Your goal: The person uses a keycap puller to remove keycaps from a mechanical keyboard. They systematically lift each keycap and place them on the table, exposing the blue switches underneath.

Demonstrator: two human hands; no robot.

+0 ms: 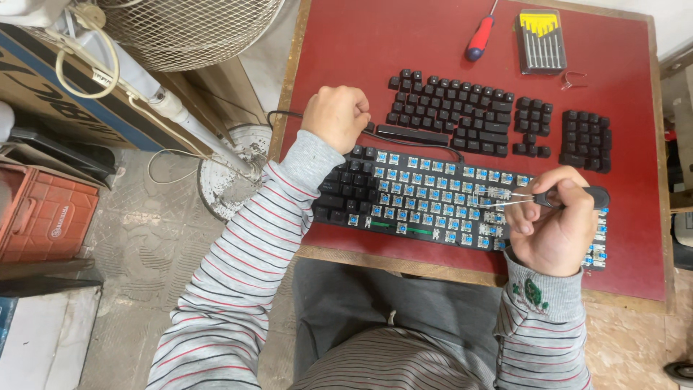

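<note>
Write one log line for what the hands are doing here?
left hand: fist on keyboard top edge | right hand: holding wire puller over switches | loose keycaps: laid out behind

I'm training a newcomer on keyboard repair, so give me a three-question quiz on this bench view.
1. True or false: every keycap is still on the keyboard.
2. What does the right hand hold? A) the red screwdriver B) a wire keycap puller C) a keycap
3. Where does the left hand rest?

Key
1. False: most switches are bare, and the pulled keycaps lie in rows on the red table behind the board.
2. B: the puller reaches over the switches, while the screwdriver lies untouched at the far edge.
3. As a fist at the keyboard's far left corner, by the cable.
</note>
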